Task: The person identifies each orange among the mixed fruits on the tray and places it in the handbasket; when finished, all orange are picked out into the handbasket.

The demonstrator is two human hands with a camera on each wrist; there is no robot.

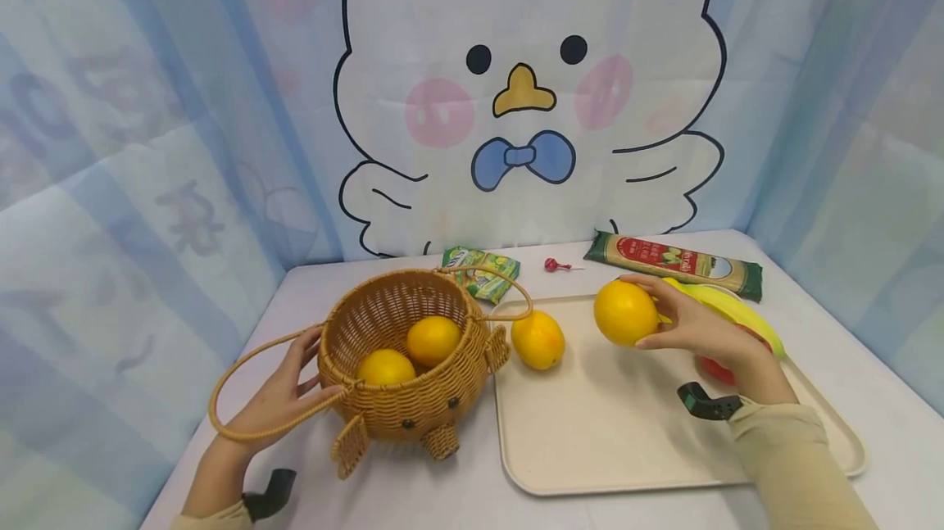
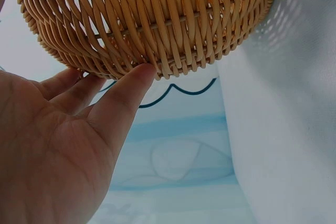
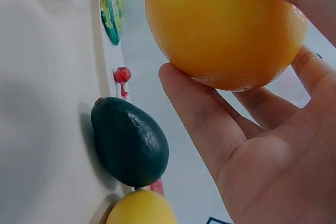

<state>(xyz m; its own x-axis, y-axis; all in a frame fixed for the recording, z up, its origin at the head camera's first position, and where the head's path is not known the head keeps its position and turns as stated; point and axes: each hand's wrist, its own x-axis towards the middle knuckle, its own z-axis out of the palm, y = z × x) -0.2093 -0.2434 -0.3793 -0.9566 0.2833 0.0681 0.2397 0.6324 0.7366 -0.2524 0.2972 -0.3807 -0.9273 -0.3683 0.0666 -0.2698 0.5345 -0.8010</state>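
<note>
My right grip (image 1: 684, 321) is pinching an orange (image 1: 625, 313) above the tray (image 1: 590, 432), roughly three o'clock from the wicker basket (image 1: 420, 403). My left grip (image 1: 273, 399) is touching the basket's nine-o'clock side, fingers extended. A yellow fruit (image 1: 539, 340) is resting toward the tray's ten o'clock.

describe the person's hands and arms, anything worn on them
The left hand and right hand wear no gloves. The left sleeve and right sleeve are plain beige. A black curved piece juts from each wrist; the right one shows a green patch.
</note>
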